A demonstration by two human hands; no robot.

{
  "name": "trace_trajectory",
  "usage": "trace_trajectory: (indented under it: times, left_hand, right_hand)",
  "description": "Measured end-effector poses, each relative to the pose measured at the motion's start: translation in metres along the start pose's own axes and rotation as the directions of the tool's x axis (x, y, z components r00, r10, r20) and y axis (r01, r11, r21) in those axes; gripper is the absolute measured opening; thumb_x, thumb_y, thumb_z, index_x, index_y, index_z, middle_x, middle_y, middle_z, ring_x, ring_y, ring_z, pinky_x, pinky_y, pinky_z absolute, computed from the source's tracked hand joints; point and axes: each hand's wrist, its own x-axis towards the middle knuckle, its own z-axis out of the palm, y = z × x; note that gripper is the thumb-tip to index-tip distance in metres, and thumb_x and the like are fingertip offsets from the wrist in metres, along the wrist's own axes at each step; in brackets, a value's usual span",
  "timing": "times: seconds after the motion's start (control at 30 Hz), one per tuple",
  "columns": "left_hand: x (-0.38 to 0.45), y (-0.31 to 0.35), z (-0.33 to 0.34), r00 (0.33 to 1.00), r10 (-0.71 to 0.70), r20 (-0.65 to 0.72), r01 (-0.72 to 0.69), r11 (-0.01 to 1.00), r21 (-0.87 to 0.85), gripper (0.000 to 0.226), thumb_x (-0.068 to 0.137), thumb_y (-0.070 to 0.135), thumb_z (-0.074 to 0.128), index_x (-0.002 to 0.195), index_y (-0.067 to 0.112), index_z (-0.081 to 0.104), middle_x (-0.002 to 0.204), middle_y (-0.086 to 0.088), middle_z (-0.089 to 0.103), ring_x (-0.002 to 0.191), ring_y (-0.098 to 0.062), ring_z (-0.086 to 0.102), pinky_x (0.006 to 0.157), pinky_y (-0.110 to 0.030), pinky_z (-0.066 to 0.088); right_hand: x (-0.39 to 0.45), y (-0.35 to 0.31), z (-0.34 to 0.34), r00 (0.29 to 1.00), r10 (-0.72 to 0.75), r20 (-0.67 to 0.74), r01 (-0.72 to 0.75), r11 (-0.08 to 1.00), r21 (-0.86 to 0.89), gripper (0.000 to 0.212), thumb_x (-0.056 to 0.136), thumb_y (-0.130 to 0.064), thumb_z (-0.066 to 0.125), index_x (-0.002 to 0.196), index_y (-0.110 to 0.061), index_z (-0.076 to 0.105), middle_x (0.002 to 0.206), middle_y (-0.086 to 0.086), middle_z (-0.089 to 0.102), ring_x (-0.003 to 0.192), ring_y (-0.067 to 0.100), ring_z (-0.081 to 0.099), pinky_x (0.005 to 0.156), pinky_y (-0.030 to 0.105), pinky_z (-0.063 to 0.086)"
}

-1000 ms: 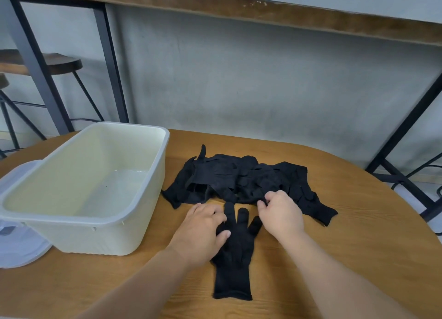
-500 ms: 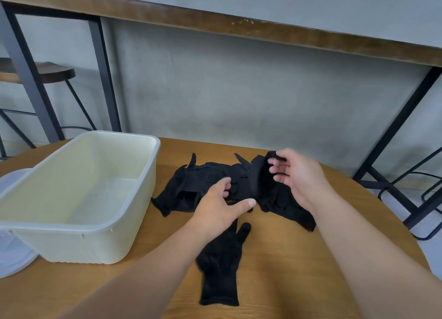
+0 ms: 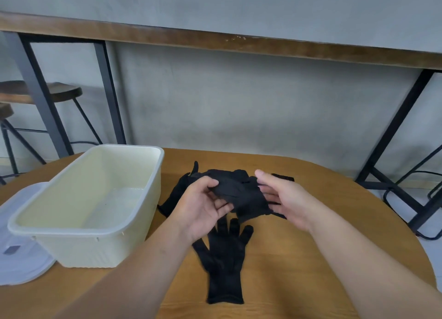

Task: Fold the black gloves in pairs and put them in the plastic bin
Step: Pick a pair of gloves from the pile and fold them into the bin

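between the two hands, lifted off the table, hangs a crumpled black glove (image 3: 241, 194). the left hand (image 3: 203, 208) pinches its near edge with thumb over fingers, and the right hand (image 3: 284, 199) cups the other side, fingers half spread against the cloth. just below the hands, closer to the person, a single glove (image 3: 224, 263) lies flat on the wooden table (image 3: 334, 235), fingers pointing up toward the held one. beyond the left hand the rest of the pile (image 3: 177, 194) peeks out, and off to the left of that hand stands the plastic bin (image 3: 95, 232), with nothing in it that i can see, partly resting on a pale lid (image 3: 21, 259).

the trouble i'd watch for: the held cloth is bunched, and i can't quite tell whether it is one glove or two snagged together. if a second one is dragged along, the pair comes out wrong. laying it down skewed over the flat glove would leave fingers and cuffs misaligned, so the fold slumps open on the way to the bin.
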Motion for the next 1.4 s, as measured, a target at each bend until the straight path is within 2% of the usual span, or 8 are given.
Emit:
trace_trajectory:
  times: [0.2,0.3,0.47,0.6,0.9,1.03,1.2,1.4]
  left_hand:
    - [-0.008,-0.001,-0.019,0.993,-0.061,-0.097,0.062,0.998,0.015,0.031,0.090,0.007,0.054,0.118,-0.002,0.064,0.122,-0.014,0.062,0.105,-0.028,0.062,0.089,-0.039,0.054]
    - [-0.009,-0.001,-0.030,0.979,-0.004,-0.204,0.026,0.994,0.105,0.032,0.092,0.001,0.056,0.124,0.003,0.058,0.114,-0.015,0.070,0.109,-0.029,0.065,0.092,-0.040,0.052]
    - [-0.017,-0.003,-0.034,0.943,-0.001,-0.334,0.069,0.979,0.194,0.028,0.090,0.003,0.064,0.116,0.005,0.054,0.112,-0.015,0.070,0.098,-0.025,0.070,0.085,-0.035,0.055]
    - [-0.017,-0.003,-0.023,0.869,0.184,-0.460,0.146,0.791,0.594,0.057,0.087,0.028,0.070,0.136,0.015,0.044,0.116,-0.006,0.061,0.099,-0.017,0.061,0.090,-0.034,0.054]
    - [-0.025,0.009,0.012,0.931,0.366,0.017,-0.101,0.213,0.972,0.053,0.087,0.018,0.067,0.136,0.031,0.048,0.121,0.010,0.056,0.096,-0.012,0.062,0.086,-0.024,0.049]
    - [-0.026,0.018,0.019,0.985,0.109,0.132,-0.158,0.285,0.945,0.036,0.086,0.013,0.069,0.119,0.027,0.064,0.096,0.010,0.072,0.072,-0.015,0.067,0.074,-0.026,0.055]
    - [-0.025,0.025,0.017,0.984,0.179,0.015,-0.075,0.334,0.940,0.010,0.087,0.026,0.070,0.095,0.021,0.071,0.049,0.016,0.059,0.052,-0.006,0.052,0.061,-0.018,0.045]
    - [-0.023,0.030,0.003,0.989,0.144,-0.030,0.012,0.130,0.991,0.006,0.084,0.030,0.074,0.086,0.024,0.072,0.074,0.011,0.065,0.067,-0.009,0.058,0.069,-0.027,0.049]
  right_hand:
    - [-0.012,0.022,0.021,0.947,0.103,0.304,-0.143,0.983,0.115,0.028,0.085,-0.018,0.073,0.107,-0.001,0.066,0.122,0.020,0.066,0.103,0.028,0.066,0.100,0.046,0.050]
    - [-0.013,0.021,0.022,0.978,0.014,0.209,-0.034,0.995,0.091,0.007,0.088,-0.005,0.067,0.090,-0.004,0.061,0.110,0.013,0.073,0.101,0.027,0.070,0.093,0.041,0.054]
    - [-0.017,0.013,0.023,0.997,-0.075,0.035,0.076,0.997,-0.027,0.029,0.087,-0.006,0.065,0.112,-0.019,0.071,0.105,-0.001,0.075,0.104,0.020,0.069,0.099,0.041,0.051]
    - [-0.015,0.002,0.028,0.982,-0.160,-0.102,0.145,0.979,-0.140,0.034,0.083,-0.011,0.067,0.113,-0.026,0.070,0.112,-0.006,0.071,0.111,0.017,0.063,0.104,0.045,0.047]
    - [-0.032,-0.025,0.034,0.958,-0.262,0.113,0.285,0.856,-0.432,0.028,0.085,-0.019,0.073,0.107,-0.035,0.069,0.091,-0.015,0.071,0.085,0.007,0.067,0.069,0.022,0.046]
    - [-0.035,-0.038,0.028,0.945,-0.272,0.181,0.325,0.849,-0.417,0.024,0.078,-0.019,0.082,0.098,-0.028,0.073,0.086,-0.011,0.074,0.084,0.006,0.068,0.078,0.023,0.048]
    - [-0.038,-0.040,0.012,0.964,-0.141,0.227,0.221,0.897,-0.383,0.025,0.078,-0.020,0.081,0.102,-0.025,0.074,0.097,-0.004,0.076,0.090,0.010,0.069,0.076,0.022,0.051]
    - [-0.039,-0.045,0.001,0.977,-0.169,0.130,0.206,0.906,-0.370,0.009,0.083,-0.017,0.076,0.092,-0.021,0.077,0.089,-0.003,0.077,0.087,0.016,0.073,0.079,0.029,0.054]
